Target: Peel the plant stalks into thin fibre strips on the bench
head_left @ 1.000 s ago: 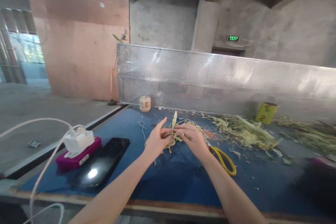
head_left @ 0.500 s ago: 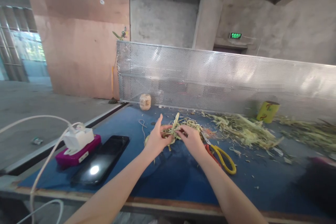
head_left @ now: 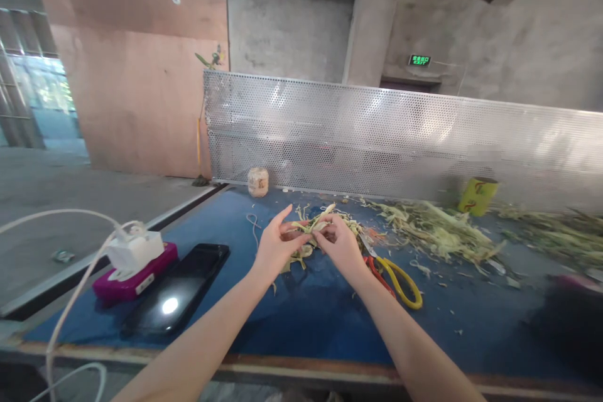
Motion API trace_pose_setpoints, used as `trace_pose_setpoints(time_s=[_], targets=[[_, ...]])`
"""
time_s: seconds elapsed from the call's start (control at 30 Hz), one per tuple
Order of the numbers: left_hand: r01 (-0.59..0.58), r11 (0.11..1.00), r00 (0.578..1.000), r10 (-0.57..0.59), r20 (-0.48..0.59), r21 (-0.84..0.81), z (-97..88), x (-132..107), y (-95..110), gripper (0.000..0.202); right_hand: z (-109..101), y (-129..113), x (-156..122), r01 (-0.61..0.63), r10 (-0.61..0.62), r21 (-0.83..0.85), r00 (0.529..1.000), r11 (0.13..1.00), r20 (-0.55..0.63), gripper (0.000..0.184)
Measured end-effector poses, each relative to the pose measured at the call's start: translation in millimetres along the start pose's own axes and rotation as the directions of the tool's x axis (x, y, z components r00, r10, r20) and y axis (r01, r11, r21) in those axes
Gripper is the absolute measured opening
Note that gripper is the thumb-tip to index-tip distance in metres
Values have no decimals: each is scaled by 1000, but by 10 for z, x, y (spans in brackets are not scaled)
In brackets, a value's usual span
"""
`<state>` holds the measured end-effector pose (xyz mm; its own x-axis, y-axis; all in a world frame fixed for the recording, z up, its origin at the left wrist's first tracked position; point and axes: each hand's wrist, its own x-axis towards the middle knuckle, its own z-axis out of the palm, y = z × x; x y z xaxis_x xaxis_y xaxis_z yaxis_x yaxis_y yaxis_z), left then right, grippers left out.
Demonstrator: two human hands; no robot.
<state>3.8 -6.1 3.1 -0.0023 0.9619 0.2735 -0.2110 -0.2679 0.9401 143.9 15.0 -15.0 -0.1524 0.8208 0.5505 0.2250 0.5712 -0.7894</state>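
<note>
My left hand (head_left: 277,244) and my right hand (head_left: 341,246) meet over the middle of the blue table. Thumb and fingers of both pinch a pale green husk strip (head_left: 319,226), which looks like corn husk; its exact fold is partly hidden by the fingers. Beneath and behind the hands lies a coil of similar twisted husk (head_left: 304,254), with loose ends sticking out. Scissors (head_left: 400,284) with red and yellow handles rest beside my right wrist, blades pointing away. A thin cord (head_left: 253,221) lies left of my left hand.
Loose husks (head_left: 438,232) are heaped at the right, near a yellow can (head_left: 478,196). A ball of twine (head_left: 258,182) stands at the back by the perforated metal screen (head_left: 320,132). On the left are a black phone (head_left: 181,289) and a magenta power strip (head_left: 134,276) with white plugs and cables.
The husk strip that stood upright between my hands is now folded down among the fingers. My right hand has moved slightly closer over it, and the view has shifted a little.
</note>
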Motion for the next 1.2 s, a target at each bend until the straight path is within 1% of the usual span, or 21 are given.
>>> trace_pose_setpoints(time_s=[0.07,0.13,0.2,0.27,0.37,0.43,0.5,0.53,0.6,0.67,0.8,0.87,0.93,1.03,1.1,1.2], targets=[[42,998,999,-42,-3,-43,1,-2,12,83,-37,-24,-21,114,-110,-190,993,975,28,18],[99,988,995,-100,-7,-116,-3,2,10,79,-88,-59,-37,260,-236,-393,966,882,107,16],[163,967,986,-166,1,-194,-13,10,-1,74,-140,-91,-43,384,-337,-512,923,768,187,15],[222,942,975,-222,29,-252,-28,22,-14,68,-185,-110,-42,469,-408,-556,881,686,239,17],[272,914,962,-268,57,-302,-54,39,-20,57,-236,-120,-38,570,-492,-599,813,563,312,18],[286,903,957,-289,41,-321,-70,47,-12,50,-258,-128,-35,632,-545,-627,755,456,365,20],[295,898,952,-304,23,-325,-80,51,-1,48,-267,-139,-33,669,-581,-657,704,348,409,20],[296,900,952,-306,19,-321,-83,51,3,48,-266,-144,-33,675,-589,-672,688,305,424,19],[290,907,954,-298,22,-306,-83,47,3,51,-256,-147,-32,670,-595,-697,677,254,433,20],[273,917,960,-277,27,-291,-77,40,-8,60,-239,-135,-32,663,-593,-707,680,247,431,24],[211,950,977,-208,38,-232,-63,31,-41,78,-214,-97,-30,648,-583,-704,703,289,407,29],[160,972,987,-153,54,-171,-57,25,-48,82,-214,-90,-27,634,-570,-717,717,292,402,30],[125,987,990,-117,80,-104,-48,13,-45,82,-218,-92,-23,626,-562,-731,720,272,407,32],[118,992,988,-114,100,-34,-29,-12,-27,81,-219,-98,-20,628,-564,-736,714,253,416,35],[98,995,989,-96,112,-10,-18,-27,-15,80,-212,-97,-23,619,-548,-725,735,302,400,36],[40,999,990,-43,136,25,-10,-37,-3,80,-194,-85,-32,546,-485,-714,812,438,323,34]])
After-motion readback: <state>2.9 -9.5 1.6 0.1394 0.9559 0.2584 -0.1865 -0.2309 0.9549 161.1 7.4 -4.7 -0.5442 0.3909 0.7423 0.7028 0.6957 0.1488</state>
